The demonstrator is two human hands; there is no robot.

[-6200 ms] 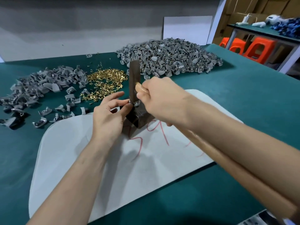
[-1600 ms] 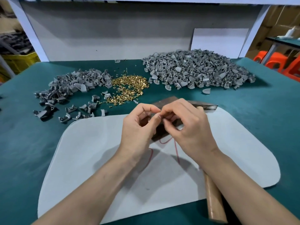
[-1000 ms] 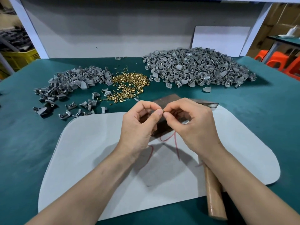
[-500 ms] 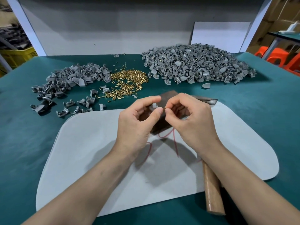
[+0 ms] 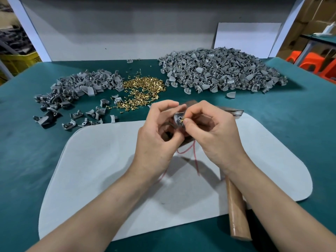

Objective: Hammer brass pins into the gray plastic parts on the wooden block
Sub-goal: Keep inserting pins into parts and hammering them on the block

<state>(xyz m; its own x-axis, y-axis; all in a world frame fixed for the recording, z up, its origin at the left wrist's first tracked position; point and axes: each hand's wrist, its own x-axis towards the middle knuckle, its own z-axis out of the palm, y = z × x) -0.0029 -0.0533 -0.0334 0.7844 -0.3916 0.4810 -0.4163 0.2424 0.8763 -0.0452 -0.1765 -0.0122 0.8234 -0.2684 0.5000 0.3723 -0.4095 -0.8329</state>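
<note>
One brass pin [image 5: 182, 120]; red scribble [image 5: 194, 155] illegible.

pin [image 5: 183, 119] now at part's [image 5: 177, 116] hole

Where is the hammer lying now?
Head view, right side: the hammer lies across the white mat edge, under the right hand and forearm, with nobody holding it.

One gray plastic part [image 5: 179, 118], hole showing, is pinched by the left hand [image 5: 156, 131] just above the dark wooden block [image 5: 190, 103]. The right hand [image 5: 212, 131] pinches a brass pin [image 5: 183, 120] at that hole. Loose brass pins [image 5: 143, 90] lie heaped behind and left of the block, and the hammer [image 5: 236, 211] lies on its right.
</note>
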